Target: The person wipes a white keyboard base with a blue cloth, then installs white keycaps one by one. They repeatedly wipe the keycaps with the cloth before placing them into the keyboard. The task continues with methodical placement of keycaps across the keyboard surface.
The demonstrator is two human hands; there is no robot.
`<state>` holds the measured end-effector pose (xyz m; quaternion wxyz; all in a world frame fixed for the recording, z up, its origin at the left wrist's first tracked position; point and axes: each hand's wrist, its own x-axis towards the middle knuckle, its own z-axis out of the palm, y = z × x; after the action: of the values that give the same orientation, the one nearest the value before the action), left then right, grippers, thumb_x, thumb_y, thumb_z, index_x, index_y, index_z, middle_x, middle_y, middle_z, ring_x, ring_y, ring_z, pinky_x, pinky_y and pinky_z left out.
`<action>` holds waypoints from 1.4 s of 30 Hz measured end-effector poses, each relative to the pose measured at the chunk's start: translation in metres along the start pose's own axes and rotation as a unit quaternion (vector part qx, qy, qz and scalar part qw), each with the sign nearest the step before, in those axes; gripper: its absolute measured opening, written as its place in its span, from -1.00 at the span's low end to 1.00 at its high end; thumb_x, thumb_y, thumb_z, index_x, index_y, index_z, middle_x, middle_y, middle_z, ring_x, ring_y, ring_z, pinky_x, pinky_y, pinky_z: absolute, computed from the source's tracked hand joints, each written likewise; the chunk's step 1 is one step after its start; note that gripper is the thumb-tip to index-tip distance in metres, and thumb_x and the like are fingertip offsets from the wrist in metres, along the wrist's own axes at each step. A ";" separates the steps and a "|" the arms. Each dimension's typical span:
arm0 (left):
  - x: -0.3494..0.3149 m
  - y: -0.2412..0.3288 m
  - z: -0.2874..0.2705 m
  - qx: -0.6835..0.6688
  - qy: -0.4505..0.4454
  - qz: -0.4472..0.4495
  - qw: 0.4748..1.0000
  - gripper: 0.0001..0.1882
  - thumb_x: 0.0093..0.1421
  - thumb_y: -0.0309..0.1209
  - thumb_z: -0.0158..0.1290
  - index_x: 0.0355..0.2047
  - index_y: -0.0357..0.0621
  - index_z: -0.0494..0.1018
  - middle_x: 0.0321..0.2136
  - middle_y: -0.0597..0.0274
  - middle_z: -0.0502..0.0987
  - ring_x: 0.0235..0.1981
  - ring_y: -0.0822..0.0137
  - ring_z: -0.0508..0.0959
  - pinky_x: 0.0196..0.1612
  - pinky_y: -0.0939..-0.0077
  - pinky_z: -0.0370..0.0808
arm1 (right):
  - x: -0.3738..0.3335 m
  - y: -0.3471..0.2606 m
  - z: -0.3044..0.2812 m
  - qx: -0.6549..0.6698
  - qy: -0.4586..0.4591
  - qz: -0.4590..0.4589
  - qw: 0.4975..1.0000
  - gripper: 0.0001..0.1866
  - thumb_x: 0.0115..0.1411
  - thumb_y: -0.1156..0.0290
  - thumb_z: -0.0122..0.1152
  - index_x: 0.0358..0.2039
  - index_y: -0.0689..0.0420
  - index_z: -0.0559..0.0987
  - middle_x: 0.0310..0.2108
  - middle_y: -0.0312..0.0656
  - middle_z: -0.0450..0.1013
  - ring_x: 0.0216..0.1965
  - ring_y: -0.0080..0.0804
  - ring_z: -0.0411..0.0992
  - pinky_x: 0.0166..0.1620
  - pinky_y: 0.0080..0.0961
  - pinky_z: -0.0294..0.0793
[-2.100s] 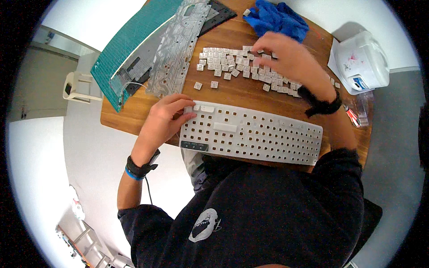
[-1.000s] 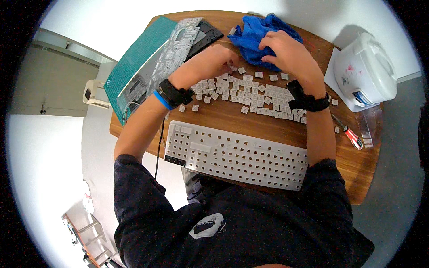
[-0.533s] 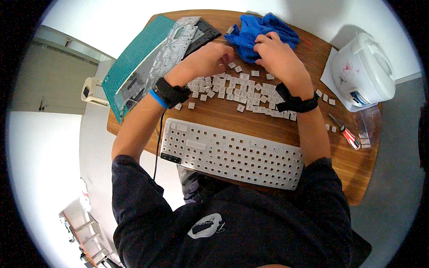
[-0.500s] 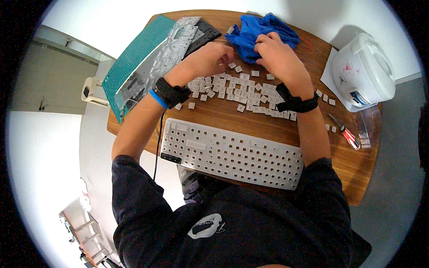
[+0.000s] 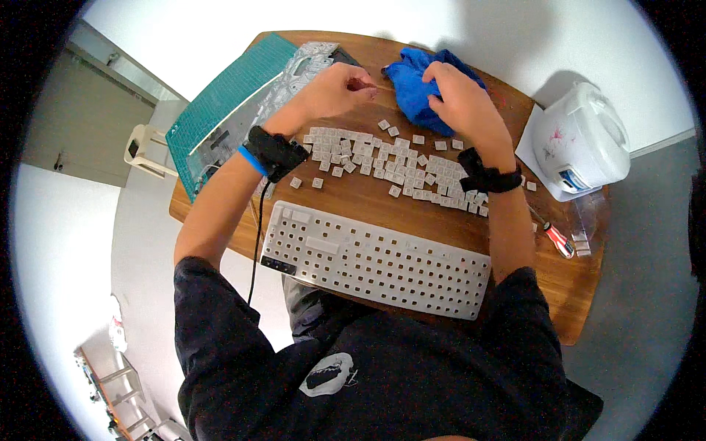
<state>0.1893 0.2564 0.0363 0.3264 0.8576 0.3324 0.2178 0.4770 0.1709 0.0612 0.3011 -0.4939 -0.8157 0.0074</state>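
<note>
1. Here's the white keyboard panel, lying flat at the table's near edge, close to the body, probably so both arms can pass over and around it.
2. Just beyond the panel sit the loose keys, crowded together with a few strays, seemingly spread so single ones are easy to pick out.
3. Up beyond the panel's left half hangs the left hand, fingers curled toward the thumb; whether anything is pinched there, I can't tell.
4. And the right hand, well beyond the panel's right half, bends its fingers over the blue cloth (bunched up, not folded). Gripping it or merely in front of it? The view doesn't settle that.
5. Beyond the panel's left end, a grey patterned sheet lies across the green mat, perhaps stacked to save room.
6. Right of the panel rests the screwdriver, likely parked aside.
</note>
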 end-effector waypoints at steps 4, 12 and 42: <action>0.006 0.016 -0.005 -0.208 0.040 -0.069 0.975 -0.83 0.44 -0.38 0.28 -0.16 -0.27 0.68 -0.25 0.28 0.72 -0.25 0.51 0.66 -0.15 0.58 0.67 | 0.031 0.007 -0.007 -0.005 -0.014 -0.049 0.999 -0.72 0.29 0.43 0.30 -0.01 0.16 0.59 -0.01 0.03 0.58 0.01 0.14 0.57 0.09 -0.03 0.58; 0.020 0.046 -0.003 -0.221 0.109 -0.093 0.965 -0.80 0.34 -0.54 0.35 -0.07 -0.38 0.71 -0.23 0.13 0.75 -0.22 0.41 0.71 -0.09 0.49 0.72 | 0.060 -0.015 0.000 0.115 -0.034 -0.121 0.985 -0.71 0.27 0.44 0.44 -0.03 0.17 0.63 -0.06 0.00 0.58 0.00 0.07 0.57 0.08 -0.17 0.56; 0.001 0.018 -0.001 -0.189 0.072 -0.016 0.979 -0.70 0.32 -0.22 0.44 -0.14 -0.21 0.73 -0.28 0.24 0.76 -0.24 0.47 0.71 -0.17 0.57 0.63 | 0.058 -0.013 0.006 0.116 -0.065 -0.191 0.973 -0.80 0.28 0.31 0.42 -0.16 0.12 0.68 -0.15 -0.09 0.57 -0.08 0.02 0.60 0.02 -0.20 0.59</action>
<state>0.1967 0.2471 0.0496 0.4610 0.7573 0.3213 0.3328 0.4450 0.2129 0.0884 0.2980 -0.2896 -0.9064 0.0765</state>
